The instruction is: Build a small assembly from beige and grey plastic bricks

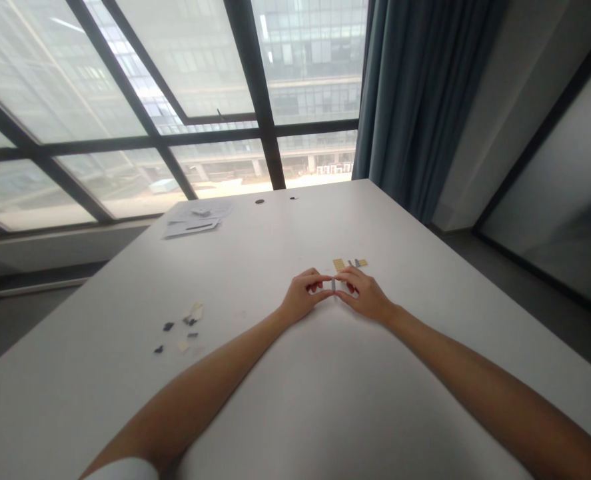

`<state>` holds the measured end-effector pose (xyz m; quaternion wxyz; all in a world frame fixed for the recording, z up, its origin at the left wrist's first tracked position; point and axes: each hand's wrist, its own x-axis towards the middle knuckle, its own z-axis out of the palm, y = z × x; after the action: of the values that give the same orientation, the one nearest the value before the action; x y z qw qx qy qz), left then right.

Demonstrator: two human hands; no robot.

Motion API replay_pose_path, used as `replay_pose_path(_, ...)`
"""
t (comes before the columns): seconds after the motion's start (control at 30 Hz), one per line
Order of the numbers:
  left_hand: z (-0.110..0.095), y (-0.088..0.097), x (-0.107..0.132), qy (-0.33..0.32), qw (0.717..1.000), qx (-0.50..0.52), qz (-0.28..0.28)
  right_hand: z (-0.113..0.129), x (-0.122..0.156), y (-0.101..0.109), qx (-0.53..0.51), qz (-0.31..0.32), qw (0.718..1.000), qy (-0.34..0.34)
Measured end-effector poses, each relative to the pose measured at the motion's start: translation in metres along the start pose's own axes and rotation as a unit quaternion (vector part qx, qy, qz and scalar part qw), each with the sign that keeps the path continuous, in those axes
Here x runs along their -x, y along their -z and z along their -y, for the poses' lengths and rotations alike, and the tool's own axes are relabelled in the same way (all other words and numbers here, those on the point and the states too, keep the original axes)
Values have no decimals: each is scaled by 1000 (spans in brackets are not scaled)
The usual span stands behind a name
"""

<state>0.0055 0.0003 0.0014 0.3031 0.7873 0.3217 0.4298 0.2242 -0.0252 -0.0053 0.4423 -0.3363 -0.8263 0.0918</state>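
Note:
A small grey strip-like piece (333, 285) stands on end between my two hands, just above or on the white table (275, 247); its exact kind is too small to make out. My left hand (305, 293) pinches it from the left with thumb and fingertips. From the right, my right hand (362, 292) closes on the same piece, thumb below and index finger above. Right behind my right hand lie a tan piece with a grid pattern (338, 265) and a few grey and yellow bits (358, 263).
Left of my left forearm, several small dark pieces (168, 327) and pale scraps (196, 310) are scattered. Paper sheets (190, 229) with a dark strip lie at the far left. A round dark disc (260, 201) sits near the far edge, before the windows and blue curtain (415, 100).

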Motion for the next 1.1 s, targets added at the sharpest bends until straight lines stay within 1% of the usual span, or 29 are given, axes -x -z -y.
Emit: replay_pose_path(1.1, 1, 0, 0, -4, 1000, 1, 1, -3, 1, -2, -1, -5, 1000, 8)
